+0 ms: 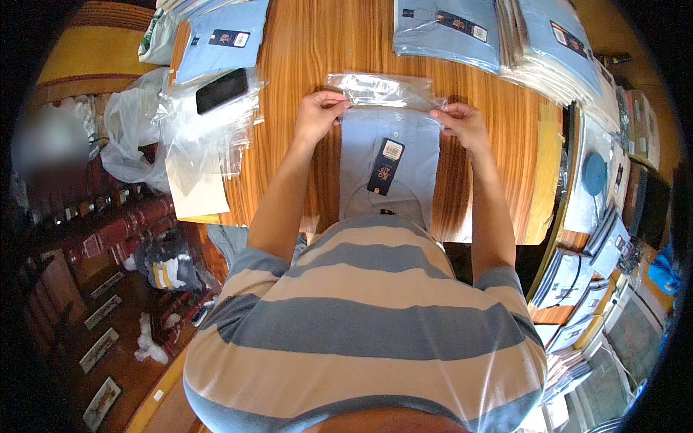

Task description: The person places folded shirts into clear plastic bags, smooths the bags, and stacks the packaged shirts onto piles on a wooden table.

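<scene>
A folded light blue shirt [419, 159] lies in front of me, inside a clear plastic bag [382, 88] whose flap end points away from me. On the shirt rests a dark hang tag [385, 167] with a white label and a thin string loop. My left hand [322, 115] pinches the bag's left edge between thumb and fingers. Opposite it, my right hand [462, 125] pinches the right edge at about the same height. Between the hands the plastic is stretched and creased. The near end of the shirt meets my striped top.
Stacks of bagged blue shirts stand at the far left [225, 40], far middle [447, 32] and far right [559, 50] of the wooden table [310, 43]. A black phone [221, 92] lies on loose clear bags [206, 133]. More packed garments [570, 278] sit off the table's right side.
</scene>
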Demonstrator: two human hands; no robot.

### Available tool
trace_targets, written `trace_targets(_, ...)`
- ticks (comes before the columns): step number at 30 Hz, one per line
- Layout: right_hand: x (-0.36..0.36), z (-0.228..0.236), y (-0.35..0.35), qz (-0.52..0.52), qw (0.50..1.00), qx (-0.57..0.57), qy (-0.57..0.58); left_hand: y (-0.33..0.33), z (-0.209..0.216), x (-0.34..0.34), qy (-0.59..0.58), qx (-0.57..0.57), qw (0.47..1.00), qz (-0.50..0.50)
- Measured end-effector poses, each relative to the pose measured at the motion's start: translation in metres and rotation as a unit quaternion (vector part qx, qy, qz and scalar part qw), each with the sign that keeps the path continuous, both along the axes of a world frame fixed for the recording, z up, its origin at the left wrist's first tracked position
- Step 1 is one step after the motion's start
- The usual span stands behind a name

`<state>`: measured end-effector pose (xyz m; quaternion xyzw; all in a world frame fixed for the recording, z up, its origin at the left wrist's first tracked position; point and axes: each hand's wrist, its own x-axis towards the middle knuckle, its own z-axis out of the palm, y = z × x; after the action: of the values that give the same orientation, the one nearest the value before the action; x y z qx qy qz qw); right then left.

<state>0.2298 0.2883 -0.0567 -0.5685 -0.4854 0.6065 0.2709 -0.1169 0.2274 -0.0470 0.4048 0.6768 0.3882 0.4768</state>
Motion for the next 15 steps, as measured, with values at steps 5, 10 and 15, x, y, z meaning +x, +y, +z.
trace_targets(5, 0.003, 0.014, -0.009, 0.038, 0.998, -0.026, -0.034, -0.008, 0.001, -0.004, -0.023, -0.036, 0.999, -0.010)
trace_targets(10, 0.009, 0.019, -0.014, 0.019, 0.998, -0.050, -0.017, -0.017, 0.008, -0.011, -0.030, -0.052, 0.997, -0.053)
trace_targets(15, 0.011, 0.004, -0.014, -0.009, 0.999, -0.037, -0.016, -0.023, 0.011, -0.009, -0.033, -0.037, 0.996, -0.071)
